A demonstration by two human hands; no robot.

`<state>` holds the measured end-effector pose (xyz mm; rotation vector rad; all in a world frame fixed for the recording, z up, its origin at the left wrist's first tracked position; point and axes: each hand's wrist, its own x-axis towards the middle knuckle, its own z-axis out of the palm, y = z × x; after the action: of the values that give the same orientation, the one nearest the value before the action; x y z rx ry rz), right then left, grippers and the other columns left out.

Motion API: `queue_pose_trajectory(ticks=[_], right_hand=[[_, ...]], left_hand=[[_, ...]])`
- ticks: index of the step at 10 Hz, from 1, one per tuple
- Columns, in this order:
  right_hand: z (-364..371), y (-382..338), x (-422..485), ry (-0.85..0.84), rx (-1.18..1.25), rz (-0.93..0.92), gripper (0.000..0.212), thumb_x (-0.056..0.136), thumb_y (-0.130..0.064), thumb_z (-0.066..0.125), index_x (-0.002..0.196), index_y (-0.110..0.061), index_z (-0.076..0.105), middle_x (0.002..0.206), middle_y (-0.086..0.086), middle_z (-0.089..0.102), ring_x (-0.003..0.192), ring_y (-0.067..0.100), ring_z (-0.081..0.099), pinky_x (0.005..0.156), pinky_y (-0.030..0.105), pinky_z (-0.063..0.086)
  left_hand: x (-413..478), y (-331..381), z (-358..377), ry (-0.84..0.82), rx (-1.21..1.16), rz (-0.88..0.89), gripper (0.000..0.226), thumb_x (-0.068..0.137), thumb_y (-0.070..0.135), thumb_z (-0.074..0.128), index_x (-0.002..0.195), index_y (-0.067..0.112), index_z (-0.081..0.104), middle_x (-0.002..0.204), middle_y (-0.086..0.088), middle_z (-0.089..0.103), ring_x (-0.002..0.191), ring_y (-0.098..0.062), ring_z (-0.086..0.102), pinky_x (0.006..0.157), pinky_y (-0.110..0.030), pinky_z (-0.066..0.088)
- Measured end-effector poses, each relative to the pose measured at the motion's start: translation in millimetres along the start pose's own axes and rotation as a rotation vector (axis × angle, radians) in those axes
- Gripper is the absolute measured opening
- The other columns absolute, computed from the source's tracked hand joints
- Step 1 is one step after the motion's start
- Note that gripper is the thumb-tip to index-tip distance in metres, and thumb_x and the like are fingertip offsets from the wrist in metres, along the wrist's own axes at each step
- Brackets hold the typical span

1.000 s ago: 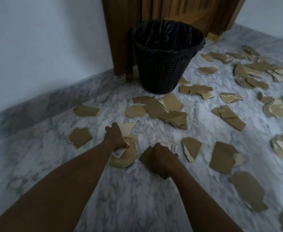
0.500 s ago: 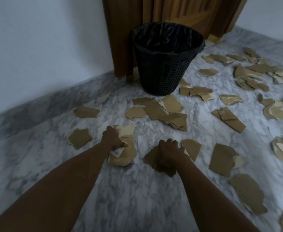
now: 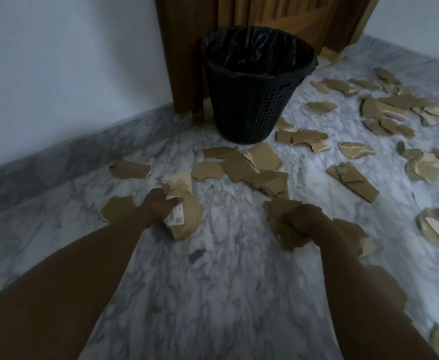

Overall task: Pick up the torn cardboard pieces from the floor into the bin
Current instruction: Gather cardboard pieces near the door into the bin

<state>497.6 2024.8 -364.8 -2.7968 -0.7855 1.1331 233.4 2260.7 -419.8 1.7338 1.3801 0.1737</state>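
Note:
Torn brown cardboard pieces [image 3: 254,170] lie scattered over the grey marble floor. A black mesh bin [image 3: 252,100] with a black liner stands at the back by a wooden door. My left hand [image 3: 158,203] grips a bunch of cardboard pieces [image 3: 187,216], one with a white label, low over the floor. My right hand [image 3: 304,219] grips a stack of brown cardboard pieces [image 3: 283,229], lifted slightly off the floor. The bin is about an arm's length beyond both hands.
A white wall [image 3: 57,74] with a marble skirting runs along the left. The wooden door [image 3: 265,16] stands behind the bin. More torn pieces [image 3: 395,110] cover the floor to the right and far right.
My right hand has gathered the piece to its right into its stack and lifted. My left hand has drawn in its pieces, with the white label now showing.

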Motion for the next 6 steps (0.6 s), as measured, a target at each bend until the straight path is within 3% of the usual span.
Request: queue_pose_trajectory(ticks=[1,2,3,4,5,6], right_hand=[[10.4,5.7,8.5,0.037,-0.094,0.062,0.070,0.097,-0.052,0.051,0.150,-0.009,0.035,0.150,0.016,0.039,0.141,0.035,0.033,0.118,0.049,0.021],[24.8,-18.5,4.3,0.037,-0.072,-0.018,0.065,0.097,-0.038,0.058,0.148,-0.005,0.035,0.148,0.017,0.040,0.137,0.034,0.038,0.113,0.040,0.029],[46.4,-46.6,2.4,0.038,-0.001,-0.083,0.068,0.092,-0.032,0.064,0.150,-0.011,0.034,0.149,0.016,0.038,0.130,0.035,0.046,0.103,0.044,0.044],[61.2,-67.3,1.7,0.053,-0.039,-0.174,0.055,0.090,-0.035,0.061,0.139,-0.015,0.047,0.139,0.014,0.045,0.120,0.033,0.052,0.099,0.043,0.047],[61.8,-81.1,-10.9,0.051,-0.114,-0.206,0.044,0.094,-0.040,0.054,0.129,-0.014,0.050,0.134,0.011,0.047,0.119,0.032,0.051,0.099,0.044,0.045],[61.5,-80.5,-5.6,0.106,-0.100,-0.162,0.041,0.092,-0.028,0.061,0.130,-0.012,0.051,0.132,0.014,0.049,0.120,0.034,0.052,0.099,0.045,0.047]], left_hand=[[4.9,-7.1,-21.3,0.099,-0.044,-0.001,0.032,0.091,0.031,0.068,0.095,-0.001,0.067,0.098,-0.021,0.070,0.094,-0.035,0.068,0.079,-0.040,0.054],[10.1,-25.9,-43.8,0.160,0.086,-0.047,0.048,0.095,0.042,0.059,0.114,-0.001,0.065,0.115,-0.022,0.066,0.108,-0.037,0.062,0.094,-0.045,0.049],[5.9,-47.4,-56.8,0.229,0.405,-0.229,0.066,0.095,0.061,0.041,0.137,0.011,0.050,0.141,-0.016,0.047,0.130,-0.038,0.041,0.108,-0.050,0.035],[2.8,-62.7,-61.9,0.231,0.470,-0.318,0.078,0.093,0.067,0.038,0.145,0.010,0.040,0.147,-0.019,0.035,0.136,-0.039,0.030,0.111,-0.051,0.029],[1.5,-66.6,-59.3,0.272,0.432,-0.310,0.088,0.086,0.072,0.047,0.141,0.004,0.039,0.144,-0.023,0.037,0.134,-0.040,0.035,0.109,-0.050,0.032],[-2.5,-56.7,-50.7,0.527,0.218,-0.305,0.124,0.057,0.099,0.033,0.131,-0.001,0.047,0.133,-0.026,0.047,0.127,-0.040,0.044,0.102,-0.053,0.034]])
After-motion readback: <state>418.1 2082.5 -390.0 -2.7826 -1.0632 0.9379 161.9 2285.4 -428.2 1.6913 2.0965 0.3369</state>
